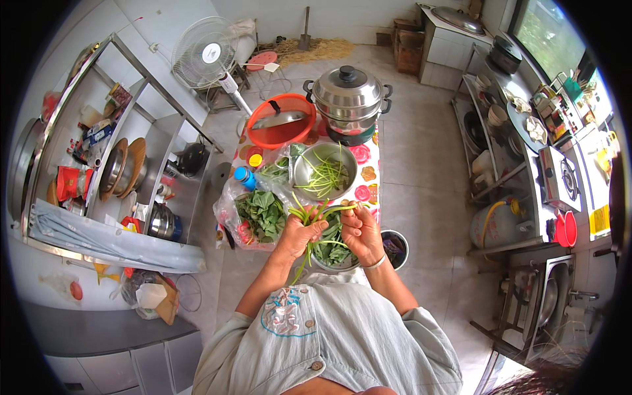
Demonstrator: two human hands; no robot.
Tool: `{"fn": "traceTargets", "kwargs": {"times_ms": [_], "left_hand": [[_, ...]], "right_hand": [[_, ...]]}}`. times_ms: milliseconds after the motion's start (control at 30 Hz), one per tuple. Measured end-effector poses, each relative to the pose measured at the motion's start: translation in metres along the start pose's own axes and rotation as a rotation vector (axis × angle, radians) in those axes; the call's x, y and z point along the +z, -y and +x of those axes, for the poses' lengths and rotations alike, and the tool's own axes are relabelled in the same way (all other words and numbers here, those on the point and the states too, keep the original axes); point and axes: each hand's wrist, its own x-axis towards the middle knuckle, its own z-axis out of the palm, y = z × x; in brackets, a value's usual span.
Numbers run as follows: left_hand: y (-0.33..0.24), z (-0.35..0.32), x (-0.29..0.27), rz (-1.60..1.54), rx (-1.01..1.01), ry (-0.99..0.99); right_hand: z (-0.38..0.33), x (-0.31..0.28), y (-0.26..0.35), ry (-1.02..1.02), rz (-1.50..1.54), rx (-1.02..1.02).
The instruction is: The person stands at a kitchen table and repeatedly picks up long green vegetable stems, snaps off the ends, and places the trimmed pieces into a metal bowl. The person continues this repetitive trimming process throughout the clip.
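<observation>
My left hand [299, 236] grips a bundle of green vegetable stems [309, 216] just above a metal bowl of leafy scraps [331, 250]. My right hand [359, 230], with a bangle on the wrist, pinches one stem of the same bundle from the right. Farther along the small table sits a steel bowl [325, 172] with several trimmed green stems in it. A clear plastic bag of green leaves [258, 216] lies to the left of my hands.
A stacked steel steamer pot [347, 100] and an orange basin with a lid [280, 121] stand at the table's far end. A blue-capped bottle [244, 178], a standing fan [205, 52], metal shelves [125, 164] at left, a gas cylinder [494, 225] and stove counter [559, 178] at right.
</observation>
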Motion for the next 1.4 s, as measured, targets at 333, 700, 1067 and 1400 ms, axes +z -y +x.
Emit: {"fn": "traceTargets", "kwargs": {"times_ms": [333, 700, 1067, 1400], "left_hand": [[0.008, 0.004, 0.003, 0.018, 0.122, -0.061], [0.004, 0.013, -0.008, 0.082, 0.281, -0.168], [-0.014, 0.015, -0.033, -0.182, 0.198, -0.249], [0.01, 0.014, -0.025, 0.097, 0.06, -0.181]], "right_hand": [[-0.003, 0.008, -0.018, -0.215, -0.705, -0.163], [-0.006, -0.015, -0.021, -0.32, -1.047, -0.169], [-0.046, -0.11, 0.083, -0.667, -1.577, -0.543], [-0.04, -0.034, 0.062, -0.323, -2.017, -0.537]]}}
